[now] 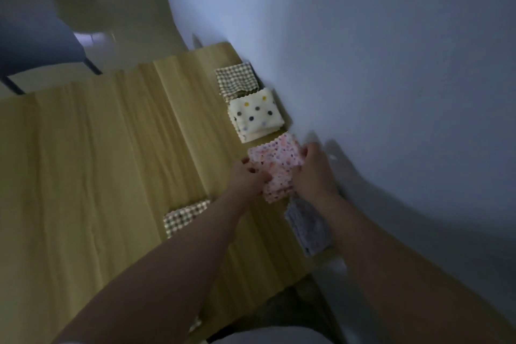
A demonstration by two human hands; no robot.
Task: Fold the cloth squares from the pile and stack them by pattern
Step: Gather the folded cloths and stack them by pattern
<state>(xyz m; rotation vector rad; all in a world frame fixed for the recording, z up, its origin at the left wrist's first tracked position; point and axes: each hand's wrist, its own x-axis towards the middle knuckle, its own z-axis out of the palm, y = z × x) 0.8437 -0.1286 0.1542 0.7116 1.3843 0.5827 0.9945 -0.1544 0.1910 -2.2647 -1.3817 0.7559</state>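
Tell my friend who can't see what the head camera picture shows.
The left hand and right hand hold a pink dotted cloth at a wooden table beside a white wall. Beyond it lie a cream spotted stack and a brown checked stack; nearer lie a greyish cloth and another checked cloth.

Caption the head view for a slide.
Left hand and right hand hold pink dotted cloth in row with cream polka-dot stack and brown gingham stack.

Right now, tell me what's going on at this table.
A person grips a pink dotted cloth with left hand and right hand, over the wooden table beside the wall. Beyond it sit a cream polka-dot stack and a brown checked stack; a grey cloth lies nearer, under the right forearm. Another checked cloth lies apart by the left forearm.
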